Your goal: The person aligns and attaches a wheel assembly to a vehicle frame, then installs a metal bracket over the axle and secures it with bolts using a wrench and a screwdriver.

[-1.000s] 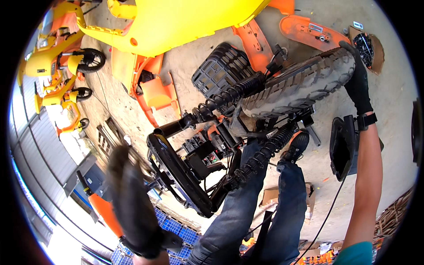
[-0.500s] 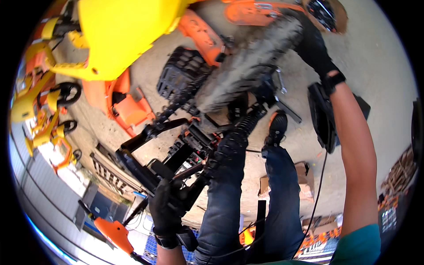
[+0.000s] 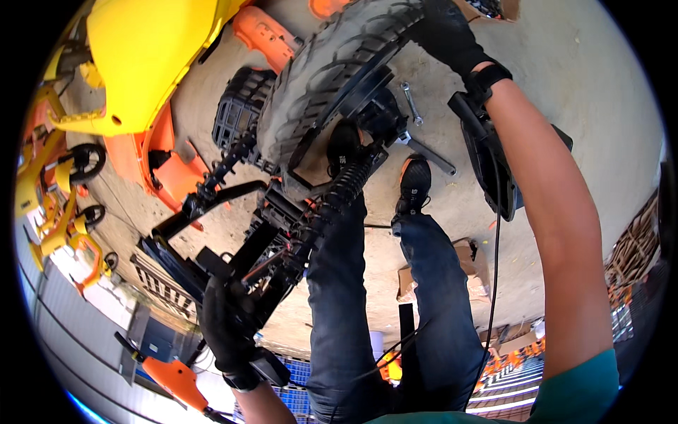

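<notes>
Head view: right fingers [image 3: 428, 30] hold the tyre [image 3: 304, 92], left fingers [image 3: 216, 297] the frame [image 3: 171, 264], wrenches [image 3: 433, 157] lying near a shoe [image 3: 415, 180].

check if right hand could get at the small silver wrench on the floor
Likely yes, if the right hand leaves the tire it touches: the silver wrench lies on the floor with nothing visible covering it, though depth is hard to judge.

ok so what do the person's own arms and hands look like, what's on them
The left hand and right hand wear black gloves. A wide black band sits behind the right glove; behind the left are a black wristband and a dark, blocky piece. A short teal fabric sleeve covers the upper right arm; the left sleeve isn't visible.
</notes>
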A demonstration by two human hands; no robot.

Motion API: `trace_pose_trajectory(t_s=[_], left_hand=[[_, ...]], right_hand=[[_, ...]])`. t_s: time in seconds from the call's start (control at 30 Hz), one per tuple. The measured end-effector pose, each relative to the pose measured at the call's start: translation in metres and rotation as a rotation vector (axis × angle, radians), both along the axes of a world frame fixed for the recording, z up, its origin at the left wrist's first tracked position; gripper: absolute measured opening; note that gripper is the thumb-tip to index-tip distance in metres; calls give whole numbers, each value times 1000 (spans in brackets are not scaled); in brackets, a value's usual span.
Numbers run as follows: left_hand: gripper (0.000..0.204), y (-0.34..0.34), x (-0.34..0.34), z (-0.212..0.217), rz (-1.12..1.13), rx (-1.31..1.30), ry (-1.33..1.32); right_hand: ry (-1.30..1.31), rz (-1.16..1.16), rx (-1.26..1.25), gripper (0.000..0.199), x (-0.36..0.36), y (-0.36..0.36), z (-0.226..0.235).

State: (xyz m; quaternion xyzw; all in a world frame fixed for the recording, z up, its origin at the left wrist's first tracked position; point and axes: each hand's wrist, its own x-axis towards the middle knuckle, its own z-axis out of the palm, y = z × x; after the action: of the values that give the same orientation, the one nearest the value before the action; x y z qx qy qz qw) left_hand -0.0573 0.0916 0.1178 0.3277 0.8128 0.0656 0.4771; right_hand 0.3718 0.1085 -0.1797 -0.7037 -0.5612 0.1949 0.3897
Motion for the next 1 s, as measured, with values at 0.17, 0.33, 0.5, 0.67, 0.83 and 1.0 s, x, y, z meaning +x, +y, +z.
trace_pose_trajectory(t_s=[0.17,0.33,0.5,0.67,0.83,1.0], left_hand=[[29,-2,0,-3,-169,85,-50],[43,1,-11,0,-853,278,126],[44,3,-17,-5,-97,99,-266],[37,2,-12,-6,-235,242,-162],[35,9,-8,-2,-3,141,-211],[37,10,-6,-4,260,103,-317]], right_hand=[[-5,55,4,54,2,2,-2],[-217,197,68,60,16,-1,-13],[-131,248,20,62,25,4,-24],[-53,213,4,60,21,1,-20],[-104,243,-11,60,21,3,-14],[-89,243,-65,64,25,8,-18]])
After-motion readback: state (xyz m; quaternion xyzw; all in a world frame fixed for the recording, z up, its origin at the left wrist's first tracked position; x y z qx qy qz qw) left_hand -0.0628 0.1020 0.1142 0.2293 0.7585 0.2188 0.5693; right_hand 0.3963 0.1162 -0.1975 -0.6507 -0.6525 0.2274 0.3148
